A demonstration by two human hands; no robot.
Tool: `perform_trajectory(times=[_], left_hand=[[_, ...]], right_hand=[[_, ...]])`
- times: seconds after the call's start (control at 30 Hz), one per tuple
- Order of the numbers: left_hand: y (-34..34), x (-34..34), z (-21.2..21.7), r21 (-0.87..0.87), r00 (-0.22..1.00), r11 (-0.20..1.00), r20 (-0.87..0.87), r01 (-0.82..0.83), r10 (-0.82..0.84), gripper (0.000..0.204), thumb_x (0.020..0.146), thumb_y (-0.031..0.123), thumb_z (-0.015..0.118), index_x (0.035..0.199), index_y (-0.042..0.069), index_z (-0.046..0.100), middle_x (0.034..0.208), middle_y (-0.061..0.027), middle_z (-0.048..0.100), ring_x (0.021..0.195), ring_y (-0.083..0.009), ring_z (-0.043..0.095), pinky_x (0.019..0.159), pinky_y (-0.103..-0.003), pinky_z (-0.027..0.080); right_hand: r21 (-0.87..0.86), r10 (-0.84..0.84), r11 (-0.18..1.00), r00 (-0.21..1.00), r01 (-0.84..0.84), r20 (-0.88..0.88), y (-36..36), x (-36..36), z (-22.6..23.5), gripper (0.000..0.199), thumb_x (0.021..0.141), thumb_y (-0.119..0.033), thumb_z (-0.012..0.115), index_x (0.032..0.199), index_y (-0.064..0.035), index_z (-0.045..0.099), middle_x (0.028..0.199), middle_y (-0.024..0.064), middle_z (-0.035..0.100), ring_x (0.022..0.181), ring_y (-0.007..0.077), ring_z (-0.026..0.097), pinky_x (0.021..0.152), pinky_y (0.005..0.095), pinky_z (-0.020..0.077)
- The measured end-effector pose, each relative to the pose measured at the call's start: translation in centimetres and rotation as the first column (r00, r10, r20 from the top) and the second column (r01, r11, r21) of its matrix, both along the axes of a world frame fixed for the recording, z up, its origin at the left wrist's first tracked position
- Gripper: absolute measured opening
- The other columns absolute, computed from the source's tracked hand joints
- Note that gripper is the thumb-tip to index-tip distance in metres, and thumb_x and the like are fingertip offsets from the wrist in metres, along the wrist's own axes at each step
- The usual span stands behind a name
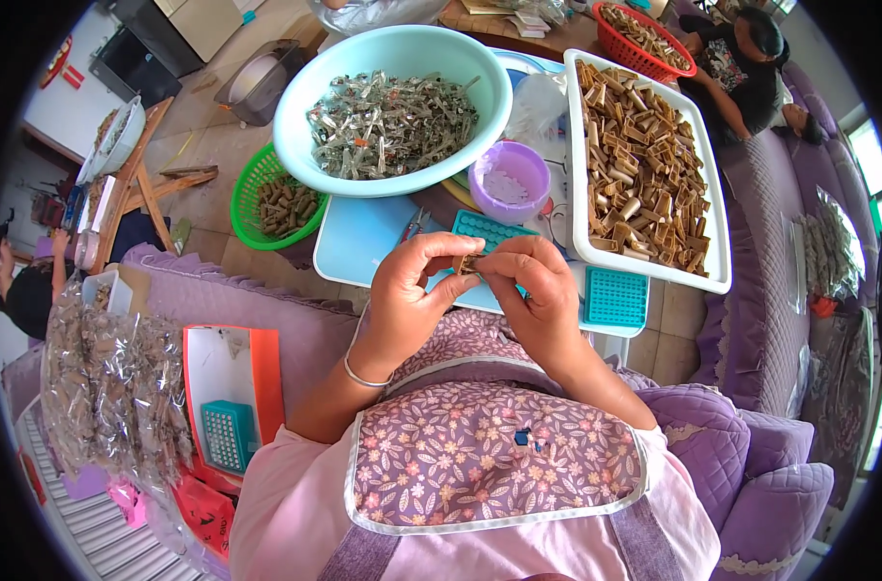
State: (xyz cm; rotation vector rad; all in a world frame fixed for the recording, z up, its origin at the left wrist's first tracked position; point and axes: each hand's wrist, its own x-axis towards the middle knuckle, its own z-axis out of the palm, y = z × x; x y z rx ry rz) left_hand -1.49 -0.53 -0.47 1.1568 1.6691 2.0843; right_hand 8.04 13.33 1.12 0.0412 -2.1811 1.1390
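Note:
My left hand [412, 290] pinches a small brown casing [465, 262] between thumb and fingers, above the near edge of the light blue board [349, 247]. Against the same piece, the thumb and fingertips of my right hand [536, 286] are closed; what else they may hold is hidden. Just behind my fingertips lies a teal tray with small cells [479, 228]. A similar teal tray [615, 296] rests right of my right hand. Beyond them stands a purple bowl [511, 194] with small whitish pieces inside. A white tray [578, 184] at the right holds many brown casings.
A large pale turquoise basin [295, 107] full of shiny metal-and-clear pieces stands at the back. Left of it sits a green basket [242, 208] with brown casings. A red basket [644, 63] is near another person [741, 73]. Filled clear bags [121, 378] lie at the left.

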Motion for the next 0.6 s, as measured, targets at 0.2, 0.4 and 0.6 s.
perform_trajectory(times=[0.2, 0.4, 0.6], left_hand=[[-0.1, 0.1, -0.1, -0.062, 0.994, 0.996, 0.094, 0.067, -0.061, 0.030, 0.084, -0.009, 0.064, 0.110, 0.000, 0.055, 0.111, -0.0109, 0.063, 0.101, -0.0148, 0.061, 0.088, -0.027, 0.051], [-0.1, 0.1, -0.6, -0.072, 0.988, 0.994, 0.142, 0.077, -0.067, 0.027, 0.087, -0.006, 0.062, 0.112, 0.001, 0.055, 0.111, -0.0108, 0.063, 0.101, -0.0146, 0.061, 0.089, -0.028, 0.051], [0.1, 0.4, -1.5, 0.171, 0.835, 0.984, 0.532, 0.056, -0.140, 0.026, 0.089, -0.001, 0.061, 0.114, 0.002, 0.055, 0.112, -0.0096, 0.063, 0.099, -0.0131, 0.060, 0.091, -0.027, 0.049]], right_hand=[[0.056, 0.027, 0.998, 1.000, -0.028, 0.006, 0.1, -0.1, 0.3, 0.021, 0.075, 0.005, 0.070, 0.094, -0.0040, 0.068, 0.089, 0.0106, 0.059, 0.080, 0.0259, 0.059, 0.066, 0.0333, 0.0494], [0.081, 0.014, 0.997, 0.999, -0.018, 0.049, -0.2, -0.1, 0.0, 0.025, 0.078, 0.004, 0.068, 0.101, -0.0056, 0.067, 0.092, 0.0121, 0.058, 0.082, 0.0268, 0.058, 0.067, 0.0336, 0.0495], [0.033, -0.018, 0.999, 0.995, 0.015, 0.096, -0.3, 0.2, -0.3, 0.032, 0.077, 0.009, 0.066, 0.107, -0.0028, 0.061, 0.095, 0.0106, 0.057, 0.078, 0.0205, 0.061, 0.065, 0.0293, 0.0501]])
